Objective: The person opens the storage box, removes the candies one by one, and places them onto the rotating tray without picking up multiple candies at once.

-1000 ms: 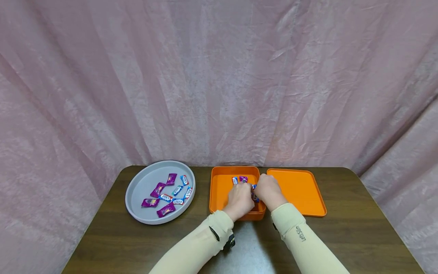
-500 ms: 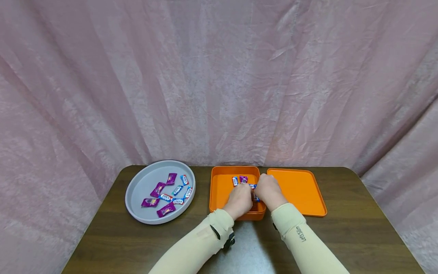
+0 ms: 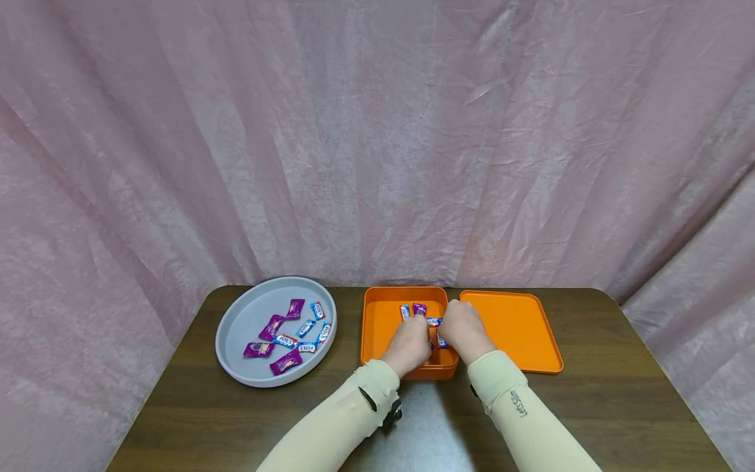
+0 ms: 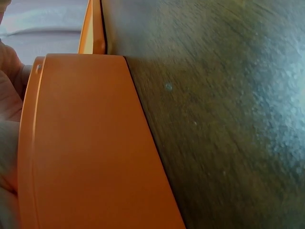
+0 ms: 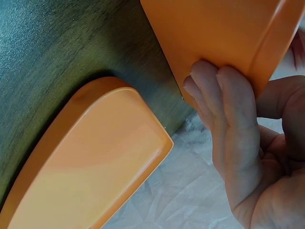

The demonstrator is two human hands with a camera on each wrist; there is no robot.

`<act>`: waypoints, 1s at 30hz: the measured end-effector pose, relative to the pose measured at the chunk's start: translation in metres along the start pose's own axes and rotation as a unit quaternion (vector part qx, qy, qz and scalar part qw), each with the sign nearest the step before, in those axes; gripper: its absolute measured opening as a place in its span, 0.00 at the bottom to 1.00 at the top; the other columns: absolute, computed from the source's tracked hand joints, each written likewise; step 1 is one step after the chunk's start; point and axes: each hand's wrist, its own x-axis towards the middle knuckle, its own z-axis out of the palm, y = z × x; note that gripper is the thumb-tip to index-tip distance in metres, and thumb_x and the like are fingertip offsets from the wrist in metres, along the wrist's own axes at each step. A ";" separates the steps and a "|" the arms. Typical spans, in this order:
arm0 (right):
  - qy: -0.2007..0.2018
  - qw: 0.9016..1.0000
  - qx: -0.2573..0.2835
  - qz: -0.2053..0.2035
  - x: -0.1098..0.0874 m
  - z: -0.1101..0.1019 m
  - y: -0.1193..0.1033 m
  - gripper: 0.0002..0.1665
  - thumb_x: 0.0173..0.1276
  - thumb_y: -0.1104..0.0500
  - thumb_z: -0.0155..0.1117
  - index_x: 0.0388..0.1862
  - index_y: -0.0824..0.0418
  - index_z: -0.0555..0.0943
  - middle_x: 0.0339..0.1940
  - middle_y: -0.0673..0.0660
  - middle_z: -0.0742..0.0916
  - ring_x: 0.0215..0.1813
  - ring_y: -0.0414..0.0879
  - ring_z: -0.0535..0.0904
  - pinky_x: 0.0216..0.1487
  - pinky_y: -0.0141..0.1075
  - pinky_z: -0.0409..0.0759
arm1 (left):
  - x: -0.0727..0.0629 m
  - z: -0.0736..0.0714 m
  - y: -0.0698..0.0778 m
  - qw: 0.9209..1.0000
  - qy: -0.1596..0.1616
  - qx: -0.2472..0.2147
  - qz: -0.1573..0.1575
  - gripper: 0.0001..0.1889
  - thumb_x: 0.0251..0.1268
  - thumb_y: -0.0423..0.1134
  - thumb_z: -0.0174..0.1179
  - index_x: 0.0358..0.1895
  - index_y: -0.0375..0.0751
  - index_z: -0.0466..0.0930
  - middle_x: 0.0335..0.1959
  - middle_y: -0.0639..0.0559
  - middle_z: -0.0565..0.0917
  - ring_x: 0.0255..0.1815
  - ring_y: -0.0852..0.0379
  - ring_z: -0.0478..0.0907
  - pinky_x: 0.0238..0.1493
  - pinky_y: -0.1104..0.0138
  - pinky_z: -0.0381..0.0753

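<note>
An orange box (image 3: 377,334) stands mid-table, holding a purple-wrapped candy (image 3: 419,309) and blue-and-white candies, one (image 3: 405,312) at the far side and another (image 3: 442,341) between the hands. My left hand (image 3: 408,347) reaches over the near wall into the box; its fingertips are hidden in the head view, and the box wall (image 4: 86,143) covers them in the left wrist view. At the right wall is my right hand (image 3: 464,330). In the right wrist view its fingers (image 5: 236,109) lie along the wall's outer face while another digit hooks over the rim.
A round grey tray (image 3: 236,328) with several purple and blue-and-white candies sits on the left of the brown table (image 3: 613,393). An orange lid (image 3: 513,328) lies right of the box. Behind the table hangs a pink curtain (image 3: 377,144).
My left hand has shifted slightly to the left inside the box, so more of the blue-and-white candies shows between the hands. The right hand stays at the right wall.
</note>
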 end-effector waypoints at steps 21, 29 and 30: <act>-0.053 0.996 0.065 0.019 0.001 -0.003 0.005 0.14 0.64 0.61 0.58 0.41 0.72 0.78 0.25 0.63 0.82 0.18 0.52 0.81 0.16 0.38 0.78 | -0.015 -0.004 -0.012 0.997 0.069 0.032 0.002 0.08 0.48 0.39 0.71 0.21 0.44 0.81 0.18 0.56 0.79 0.19 0.60 0.72 0.20 0.71 0.72; -0.107 0.989 0.096 0.028 0.008 -0.010 0.007 0.15 0.67 0.63 0.52 0.48 0.73 0.75 0.27 0.64 0.82 0.14 0.51 0.81 0.19 0.40 0.80 | -0.015 -0.002 -0.015 0.995 0.098 0.030 0.000 0.06 0.51 0.38 0.68 0.22 0.44 0.81 0.20 0.55 0.80 0.18 0.62 0.72 0.17 0.72 0.71; -0.106 0.989 0.095 0.027 0.007 -0.011 0.006 0.15 0.67 0.63 0.52 0.48 0.73 0.75 0.27 0.64 0.82 0.14 0.51 0.81 0.19 0.40 0.80 | -0.015 -0.002 -0.016 0.994 0.103 0.032 0.002 0.06 0.52 0.38 0.67 0.22 0.44 0.82 0.20 0.55 0.81 0.18 0.62 0.73 0.18 0.73 0.72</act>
